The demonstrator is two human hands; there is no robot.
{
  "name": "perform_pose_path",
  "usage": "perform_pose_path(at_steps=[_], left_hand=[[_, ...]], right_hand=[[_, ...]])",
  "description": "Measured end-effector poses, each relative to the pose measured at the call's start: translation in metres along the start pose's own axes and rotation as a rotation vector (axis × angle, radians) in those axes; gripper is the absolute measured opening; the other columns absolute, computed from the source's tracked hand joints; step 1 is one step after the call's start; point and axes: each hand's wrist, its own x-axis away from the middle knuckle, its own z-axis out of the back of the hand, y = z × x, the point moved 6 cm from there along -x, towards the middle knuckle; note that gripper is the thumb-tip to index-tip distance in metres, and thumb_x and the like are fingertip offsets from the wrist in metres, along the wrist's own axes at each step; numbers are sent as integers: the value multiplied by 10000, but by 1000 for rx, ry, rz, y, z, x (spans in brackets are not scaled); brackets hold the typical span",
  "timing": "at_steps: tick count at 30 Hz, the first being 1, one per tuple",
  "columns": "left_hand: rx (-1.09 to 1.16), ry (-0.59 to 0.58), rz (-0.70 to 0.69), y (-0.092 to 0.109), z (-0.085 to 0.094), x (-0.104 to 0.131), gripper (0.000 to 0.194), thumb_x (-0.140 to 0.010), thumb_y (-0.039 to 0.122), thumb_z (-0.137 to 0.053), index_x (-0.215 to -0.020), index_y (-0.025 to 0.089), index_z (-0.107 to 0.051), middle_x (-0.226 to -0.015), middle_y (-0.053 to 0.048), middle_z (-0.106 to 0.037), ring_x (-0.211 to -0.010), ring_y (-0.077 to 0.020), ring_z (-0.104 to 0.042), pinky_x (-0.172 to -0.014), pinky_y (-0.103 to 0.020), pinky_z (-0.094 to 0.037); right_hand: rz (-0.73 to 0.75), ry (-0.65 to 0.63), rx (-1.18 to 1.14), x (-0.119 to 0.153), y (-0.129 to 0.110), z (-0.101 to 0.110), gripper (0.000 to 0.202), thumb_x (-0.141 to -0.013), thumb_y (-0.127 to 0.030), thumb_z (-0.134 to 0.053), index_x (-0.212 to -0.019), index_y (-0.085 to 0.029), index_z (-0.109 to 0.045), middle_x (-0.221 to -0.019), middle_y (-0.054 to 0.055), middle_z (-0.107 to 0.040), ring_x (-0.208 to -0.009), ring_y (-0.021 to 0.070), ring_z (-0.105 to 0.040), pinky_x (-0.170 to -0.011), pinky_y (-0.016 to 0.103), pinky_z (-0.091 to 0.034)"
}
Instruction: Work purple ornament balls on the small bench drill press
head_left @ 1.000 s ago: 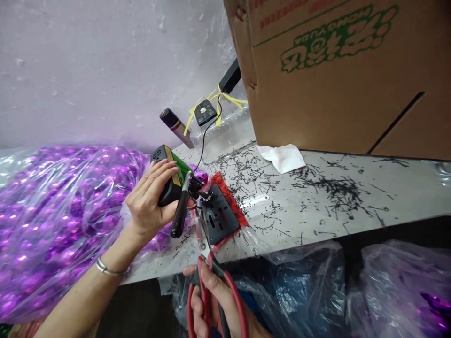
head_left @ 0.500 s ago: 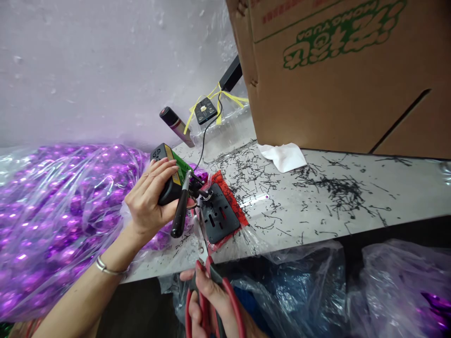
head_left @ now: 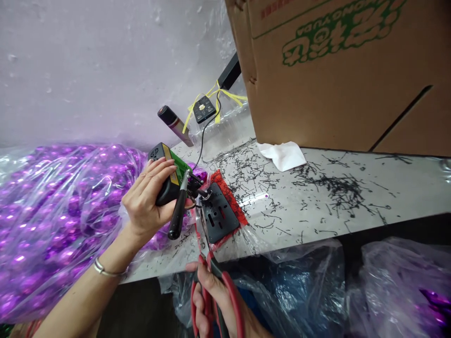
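My left hand (head_left: 146, 199) is wrapped round the black and green body of a small machine (head_left: 168, 176), with a silver bracelet at the wrist. The machine has a black-handled lever (head_left: 178, 211) and a slotted black base plate (head_left: 220, 216), which lies on a red sheet (head_left: 243, 218). Low in the view, my right hand (head_left: 218, 293) holds red-handled scissors (head_left: 234, 300). Their blades point up toward the machine's near left side, beside the base plate. Part of the blades is hard to make out against the clear plastic.
Purple shiny balls in clear plastic (head_left: 70, 211) fill the left. A cardboard box (head_left: 338, 108) stands at the back right, with white paper (head_left: 283, 156) before it. Black bits (head_left: 341, 190) litter the table (head_left: 296, 230). Behind the machine are a spray can (head_left: 174, 124) and corded black device (head_left: 204, 109).
My right hand has moved slightly right, and the scissor blades now look closer together. My left hand stays on the machine. The whole view has shifted a little.
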Motion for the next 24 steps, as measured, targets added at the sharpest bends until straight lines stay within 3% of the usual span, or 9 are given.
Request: perform_pose_path(at_steps=[4, 10, 13, 17, 24], left_hand=[[3, -1, 2, 0, 0, 0, 453, -841, 488, -657, -1180, 188, -656, -1117, -101, -726, -1106, -272, -673, -1043, -455, -501], [2, 1, 0, 1, 0, -1, 458, -839, 488, -662, -1171, 173, -661, -1098, -107, -730, -1105, -277, -672, -1041, -451, -500], [6, -1, 3, 1, 0, 0, 466, -831, 490, -671, -1164, 164, -664, -1092, -114, -730, -1103, -282, -673, -1044, -448, -497], [11, 3, 1, 0, 1, 1, 470, -830, 492, -673, -1165, 163, -664, -1098, -116, -728, -1111, -282, -668, -1046, -455, -494], [17, -7, 7, 0, 0, 1, 453, -836, 460, -675, -1158, 141, -668, -1097, -117, -726, -1119, -283, -663, -1045, -458, -495]], right_hand=[[19, 50, -3, -1, 5, 7, 705, -653, -792, -652, -1006, -184, -588, -602, -70, -535, -396, 58, -489, -432, 207, -412], [-1, -74, -176, -12, 8, 3, 776, -633, -805, -658, -1073, -174, -557, -600, -87, -547, -356, 49, -461, -355, 187, -382], [-11, -79, -166, -13, 7, 3, 799, -600, -821, -666, -1068, -184, -547, -587, -96, -548, -349, 53, -454, -336, 189, -390], [0, -63, -184, -9, 5, 4, 748, -678, -791, -637, -1100, -181, -537, -579, -98, -532, -373, 51, -470, -363, 180, -388], [25, -99, -182, -13, 7, 4, 717, -681, -753, -675, -1090, -183, -530, -616, -91, -573, -368, 56, -503, -353, 186, -410]])
